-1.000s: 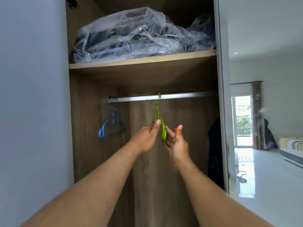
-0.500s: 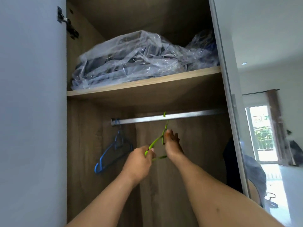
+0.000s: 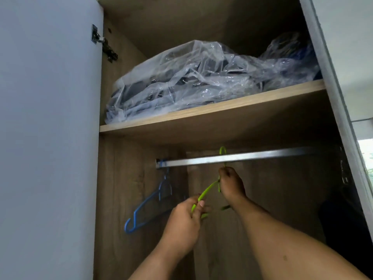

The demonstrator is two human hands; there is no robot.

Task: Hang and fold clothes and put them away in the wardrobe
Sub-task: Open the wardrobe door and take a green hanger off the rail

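Observation:
A green hanger (image 3: 207, 191) hangs by its hook from the metal rail (image 3: 262, 156) inside the wooden wardrobe. My right hand (image 3: 232, 185) pinches the hanger's neck just under the rail. My left hand (image 3: 185, 221) grips the hanger's lower left arm, tilting it sideways. A blue hanger (image 3: 150, 201) hangs empty at the rail's left end. No garment is on either hanger.
The shelf (image 3: 212, 112) above the rail holds clear plastic bags (image 3: 197, 77) of dark clothes. The open grey door (image 3: 48, 138) stands at left. A dark garment (image 3: 347, 225) hangs at the far right, by the wardrobe's right edge.
The view has tilted upward and closer to the rail. My right hand rose from the hanger's bottom to its neck, and my left hand swung the hanger's arm out to the left.

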